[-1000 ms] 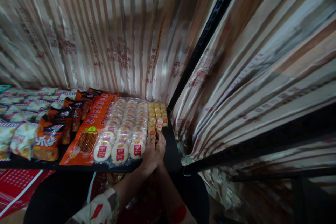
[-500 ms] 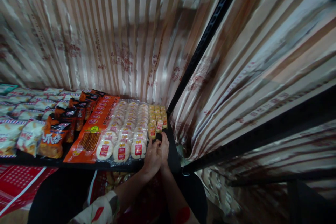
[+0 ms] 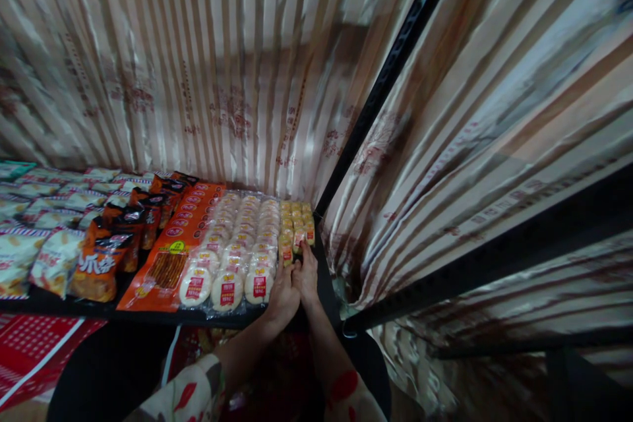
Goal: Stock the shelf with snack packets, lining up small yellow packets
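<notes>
At right on the shelf [image 3: 327, 290], small yellow packs [image 3: 297, 217] with red labels [image 3: 287, 255] sit in close rows. At their near edge, the left hand [image 3: 283, 295] and right hand [image 3: 307, 278] touch, any grip unclear; white crackers [image 3: 227, 290] lie just left.

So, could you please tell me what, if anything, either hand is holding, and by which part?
The right hand is at the near end of a small yellow packet, the left hand alongside; whether either grips anything cannot be told.
</notes>
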Tool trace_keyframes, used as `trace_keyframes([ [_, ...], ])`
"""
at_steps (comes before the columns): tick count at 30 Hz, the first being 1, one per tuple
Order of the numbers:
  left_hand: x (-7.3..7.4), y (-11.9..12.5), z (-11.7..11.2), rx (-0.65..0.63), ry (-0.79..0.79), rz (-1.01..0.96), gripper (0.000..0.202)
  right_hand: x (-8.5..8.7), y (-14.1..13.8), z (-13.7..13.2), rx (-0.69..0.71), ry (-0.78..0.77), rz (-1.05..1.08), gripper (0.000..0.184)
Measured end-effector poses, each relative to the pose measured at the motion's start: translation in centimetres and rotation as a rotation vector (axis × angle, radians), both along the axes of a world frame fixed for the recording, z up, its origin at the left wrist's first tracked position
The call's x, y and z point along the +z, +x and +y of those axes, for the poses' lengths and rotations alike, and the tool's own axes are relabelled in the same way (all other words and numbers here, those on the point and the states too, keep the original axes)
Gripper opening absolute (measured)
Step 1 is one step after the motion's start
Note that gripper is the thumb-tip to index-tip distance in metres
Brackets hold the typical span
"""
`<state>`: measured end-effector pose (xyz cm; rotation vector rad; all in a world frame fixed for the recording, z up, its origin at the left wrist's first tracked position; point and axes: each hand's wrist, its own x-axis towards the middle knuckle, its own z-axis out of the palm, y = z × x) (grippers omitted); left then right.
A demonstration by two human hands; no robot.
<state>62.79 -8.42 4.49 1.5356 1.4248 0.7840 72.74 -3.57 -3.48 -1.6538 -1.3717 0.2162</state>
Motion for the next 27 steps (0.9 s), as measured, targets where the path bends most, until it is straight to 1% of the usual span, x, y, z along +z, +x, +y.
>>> trace_keyframes([
  [4,-0.4,0.0,-0.3,0.009,0.039,0.01,0.038,0.6,-0.2,-0.5,-0.021,0.009,0.025,0.056],
  [8,-0.7,0.0,-1.4,0.005,0.056,-0.001,0.043,1.6,-0.9,-2.0,-0.083,0.037,0.092,0.047],
  [11,-1.3,-0.2,-3.2,-0.037,0.122,-0.051,0.045,1.6,-1.5,-3.9,-0.118,0.025,0.221,0.042],
  [15,-2.7,-1.2,-6.5,-0.153,0.27,-0.081,0.047,0.7,-2.4,-7.2,-0.066,-0.008,0.401,0.04],
  [18,-3.9,-2.9,-8.9,-0.272,0.296,-0.026,0.048,0.4,-3.0,-9.8,-0.031,-0.01,0.42,0.037],
  [22,-5.6,-5.9,-11.4,-0.447,0.259,0.068,0.049,0.5,-4.1,-13.5,0.025,-0.074,0.326,0.033],
  [25,-7.0,-8.7,-12.6,-0.55,0.227,0.149,0.049,0.1,-5.4,-16.0,0.141,-0.105,0.25,0.029],
  [27,-7.9,-10.7,-13.0,-0.606,0.171,0.192,0.049,-0.6,-6.4,-17.2,0.23,-0.124,0.202,0.028],
])
